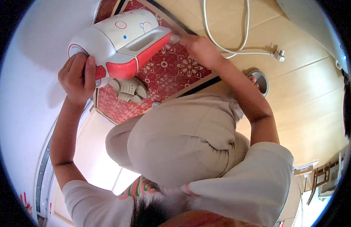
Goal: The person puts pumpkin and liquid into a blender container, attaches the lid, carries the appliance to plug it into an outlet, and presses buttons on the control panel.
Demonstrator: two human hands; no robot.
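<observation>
A white and red thermos jug [126,32] with printed circles is tilted on its side above the patterned red mat. My left hand [77,75] is wrapped round its narrower end at the left, by a red piece of the jug. At the other end of the red handle, my right hand [200,47] has its fingers drawn together around a small greyish thing, too blurred to name. Whether those fingers touch the jug, I cannot tell. Below the jug, beige sandals [130,89] with small holes rest on the mat.
The red mat [164,75] has a dark border. A white power cord [245,28] loops over the tan floor to its plug [279,55]. A pale wall [27,83] stands close on the left. A wooden chair-like frame [321,178] is at the far right.
</observation>
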